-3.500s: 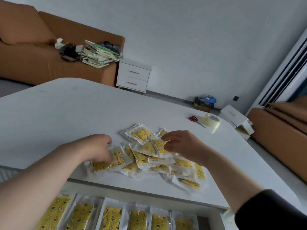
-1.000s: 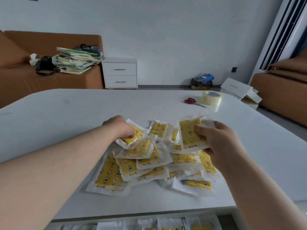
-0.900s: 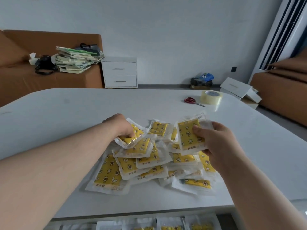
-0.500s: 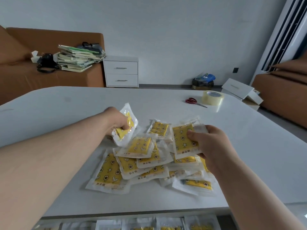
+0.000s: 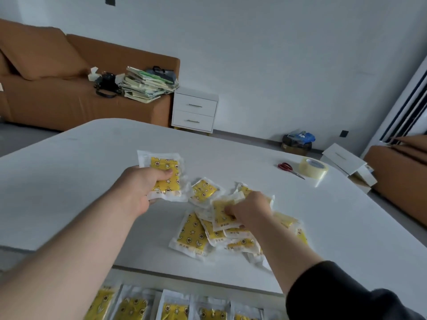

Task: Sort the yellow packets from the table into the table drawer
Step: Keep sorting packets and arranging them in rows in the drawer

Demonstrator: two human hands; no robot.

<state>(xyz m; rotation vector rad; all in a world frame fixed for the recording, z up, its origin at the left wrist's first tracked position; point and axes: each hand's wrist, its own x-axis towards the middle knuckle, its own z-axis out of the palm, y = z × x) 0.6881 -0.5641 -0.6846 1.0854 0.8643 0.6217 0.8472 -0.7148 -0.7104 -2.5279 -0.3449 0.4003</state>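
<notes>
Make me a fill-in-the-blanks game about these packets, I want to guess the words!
1. The left hand holds one ___ packet.
2. The scissors beside the tape roll have ___ handles.
3. The right hand pinches a second packet at the pile lying on the ___.
4. A row of packets lies in the open ___.

Missing words: yellow; red; table; drawer.

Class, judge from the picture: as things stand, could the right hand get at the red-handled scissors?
Probably yes. Bare table lies between the right hand and the scissors, but its fingers grip a yellow packet, so it must let go first.
</notes>
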